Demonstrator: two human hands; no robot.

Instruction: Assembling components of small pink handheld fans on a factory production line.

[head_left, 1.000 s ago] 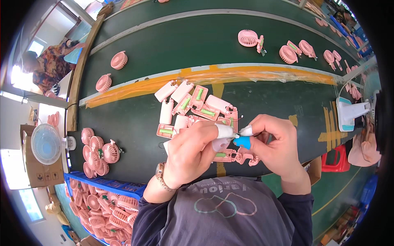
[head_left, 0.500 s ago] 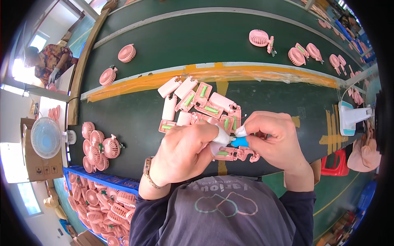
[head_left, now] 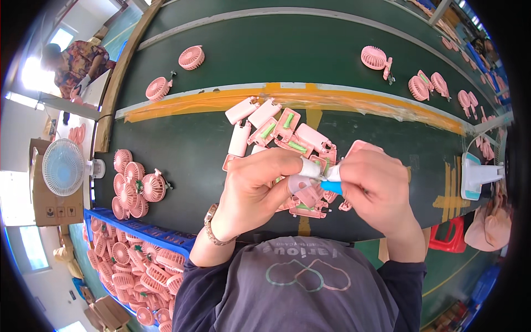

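Note:
My left hand (head_left: pixel 263 180), white covers on its fingertips and a watch on the wrist, pinches at the middle of the view. My right hand (head_left: pixel 373 185) is closed too, its fingertips meeting the left's; it has a white fingertip cover and a blue cover (head_left: pixel 332 187) at the thumb. What the fingertips grip is too small and hidden to name. A pink rounded piece (head_left: pixel 362 146) shows beyond my right knuckles; I cannot tell whether that hand holds it. Just beyond both hands lies a pile of pink handle shells (head_left: pixel 239 138), several with green strips inside.
Pink fan heads (head_left: pixel 153 187) cluster at the left on the dark belt. Below them a blue crate (head_left: pixel 166 238) is full of more. A taped divider (head_left: pixel 210 102) crosses behind the pile. White fans (head_left: pixel 63 166) stand at both sides, and a co-worker (head_left: pixel 83 63) sits far left.
The view has swung slightly, shifting the belt and pile to the right. Both hands stay together at the fingertips; the pink rounded piece now shows beyond my right hand.

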